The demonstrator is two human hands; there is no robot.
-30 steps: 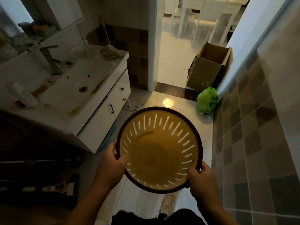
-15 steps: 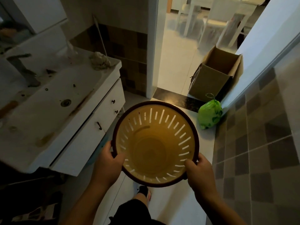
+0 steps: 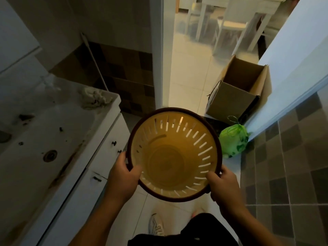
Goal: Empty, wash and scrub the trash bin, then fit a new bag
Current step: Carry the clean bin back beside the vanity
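Carrying risk starts with the biggest thing in reach, the white vanity (image 3: 58,176) on the person's left. Its basin (image 3: 44,132) looks shallow and stained, and my guess is the trash bin (image 3: 174,155) is too wide to sit flat in it, so washing there could send water over the counter edge onto the tiled floor (image 3: 193,68) and make the footing slick.

An open cardboard box (image 3: 236,96) stands in the doorway ahead on the right, narrowing the way out; a turn with the bin held out front could clip it.

The bin itself hangs in mid-air in front of the person's body, between the vanity and the tiled wall, mouth up towards the camera and empty, with no liner. Its side wall is cut with slots, so I judge it will not hold wash water; anything poured in would leak straight out onto the shoes below.

Just beside the bin's far right rim, a tied green bag (image 3: 234,141) lies on the floor against the door, easy to kick or trip on.

Smallest, the grip. The left hand (image 3: 122,180) clasps the dark rim with its thumb hooked inside, and the right hand (image 3: 223,185) clasps the opposite near rim the same way. Wet or soapy, that thin rim could slide out of either clasp.
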